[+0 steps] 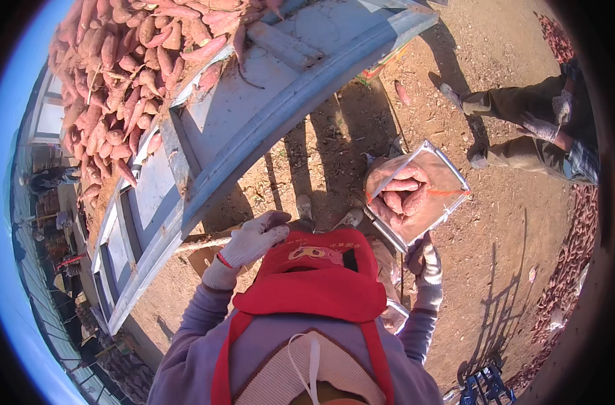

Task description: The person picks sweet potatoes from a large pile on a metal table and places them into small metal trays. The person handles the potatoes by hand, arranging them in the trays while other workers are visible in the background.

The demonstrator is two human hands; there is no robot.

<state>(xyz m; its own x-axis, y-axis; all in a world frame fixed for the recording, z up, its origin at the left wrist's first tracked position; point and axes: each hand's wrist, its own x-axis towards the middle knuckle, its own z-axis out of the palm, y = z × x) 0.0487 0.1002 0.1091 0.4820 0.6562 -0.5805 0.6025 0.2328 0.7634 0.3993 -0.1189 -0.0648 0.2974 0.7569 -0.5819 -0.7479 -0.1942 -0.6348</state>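
My left hand (256, 238), in a white knit glove with a dark palm, hangs in front of the red apron (312, 293), thumb and fingers apart and nothing visible in it. Lower right, my right hand (425, 259), gloved too, grips the near corner of a square metal frame (446, 164). A mesh bag (413, 230) hangs open in that frame, with several sweet potatoes (402, 195) inside. My right fingers are partly hidden behind the frame's corner. To my left a large pile of sweet potatoes (130, 91) lies on a metal truck bed (287, 96).
The bed's raised metal rail (307, 88) curves across in front of me. Another person in gloves (530, 126) stands beyond the bag. A loose sweet potato (402, 93) lies on the dirt ground (489, 223). Rows of sweet potatoes (565, 273) line the right side. Blue metal equipment (484, 387) stands lower right.
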